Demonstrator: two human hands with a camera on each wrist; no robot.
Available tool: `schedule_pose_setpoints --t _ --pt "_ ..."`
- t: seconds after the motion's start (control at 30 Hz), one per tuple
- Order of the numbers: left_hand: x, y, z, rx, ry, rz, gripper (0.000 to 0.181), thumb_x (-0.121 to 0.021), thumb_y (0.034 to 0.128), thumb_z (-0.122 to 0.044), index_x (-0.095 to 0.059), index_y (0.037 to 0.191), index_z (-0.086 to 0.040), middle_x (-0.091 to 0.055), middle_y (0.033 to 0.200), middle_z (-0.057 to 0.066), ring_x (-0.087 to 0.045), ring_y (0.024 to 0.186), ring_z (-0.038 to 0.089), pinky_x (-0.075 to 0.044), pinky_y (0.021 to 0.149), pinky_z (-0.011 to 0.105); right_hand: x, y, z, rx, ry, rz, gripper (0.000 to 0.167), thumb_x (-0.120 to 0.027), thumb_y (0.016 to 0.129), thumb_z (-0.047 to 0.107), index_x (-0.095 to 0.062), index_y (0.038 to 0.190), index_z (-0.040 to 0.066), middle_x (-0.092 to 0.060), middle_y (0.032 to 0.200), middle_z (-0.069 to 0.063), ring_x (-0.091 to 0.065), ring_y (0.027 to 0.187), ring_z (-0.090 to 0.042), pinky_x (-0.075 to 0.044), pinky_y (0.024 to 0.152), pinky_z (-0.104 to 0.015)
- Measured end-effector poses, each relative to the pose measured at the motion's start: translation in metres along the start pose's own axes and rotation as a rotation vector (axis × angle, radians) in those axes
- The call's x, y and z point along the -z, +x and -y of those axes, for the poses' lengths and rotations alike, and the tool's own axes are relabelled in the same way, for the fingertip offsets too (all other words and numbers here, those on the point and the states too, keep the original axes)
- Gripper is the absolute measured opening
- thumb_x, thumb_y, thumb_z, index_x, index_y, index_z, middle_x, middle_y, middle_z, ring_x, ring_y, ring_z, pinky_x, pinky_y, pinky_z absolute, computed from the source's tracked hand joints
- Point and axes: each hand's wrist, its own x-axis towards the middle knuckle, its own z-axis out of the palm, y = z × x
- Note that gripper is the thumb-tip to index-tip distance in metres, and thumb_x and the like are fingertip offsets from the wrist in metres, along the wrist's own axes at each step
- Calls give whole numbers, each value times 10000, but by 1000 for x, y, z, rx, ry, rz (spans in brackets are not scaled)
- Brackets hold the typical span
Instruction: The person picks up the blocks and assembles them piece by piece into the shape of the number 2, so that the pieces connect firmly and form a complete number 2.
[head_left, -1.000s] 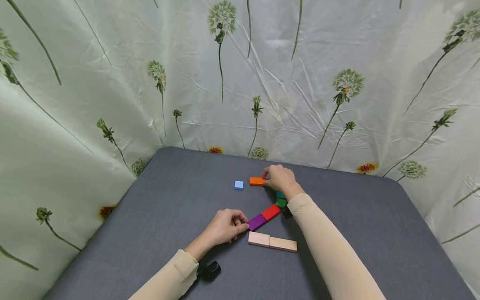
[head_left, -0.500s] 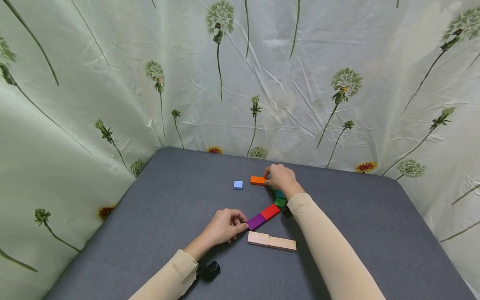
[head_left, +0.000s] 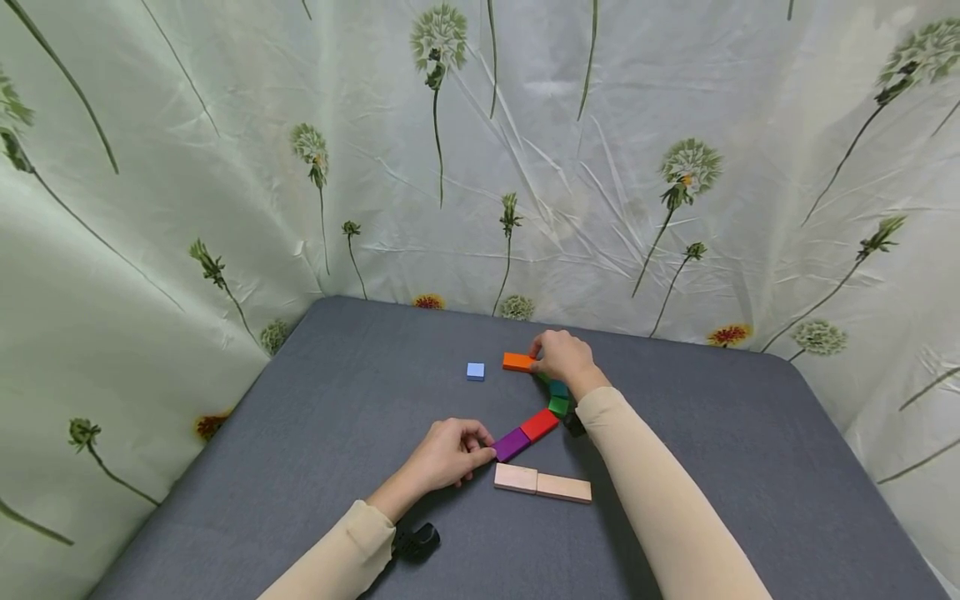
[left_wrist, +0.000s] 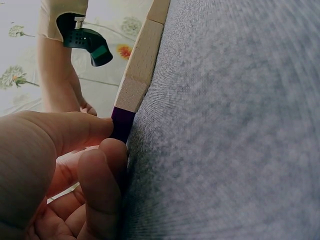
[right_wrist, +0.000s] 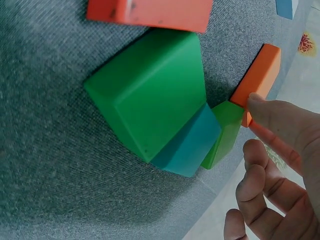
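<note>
My left hand is at the near end of a purple block, pinching it between thumb and index finger in the left wrist view. A red block continues the line from the purple one. Beyond it a green wedge-like block, a teal block and a lighter green block curve round in an arc. At the far end of that arc my right hand pinches an orange block by its right end, which touches the lighter green block.
A small light blue block lies left of the orange one. Two plain wooden blocks lie end to end in front of the purple block. Each wrist wears a black camera mount. Flowered curtains stand behind the grey table.
The orange block has slid slightly to the right with my right hand, away from the light blue block. My left hand stays at the purple block.
</note>
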Motion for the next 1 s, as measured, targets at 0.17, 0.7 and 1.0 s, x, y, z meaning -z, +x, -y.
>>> schedule_pose_setpoints --t 0.17,0.7,1.0 --pt "0 -1 0 0 1 1 49 -788 982 -178 -759 989 -140 -590 657 -61 -525 463 65 -456 411 200 1 -1 0 1 1 5 233 -790 997 303 -774 1191 176 -751 1246 -124 -687 923 -278 -600 809 -450" --pt "-1 -1 1 -2 6 -1 44 -788 981 -172 -757 988 -141 -589 663 -56 -525 470 72 -465 412 209 1 -2 0 10 6 8 226 -794 993 292 -772 1184 172 -748 1260 -136 -692 937 -285 -601 809 -458" --pt "0 0 1 -5 3 -1 46 -789 982 -175 -759 993 -141 -592 660 -57 -525 472 68 -468 421 225 1 -3 0 7 9 10 219 -795 993 289 -773 1179 176 -748 1267 -128 -697 963 -291 -604 825 -464"
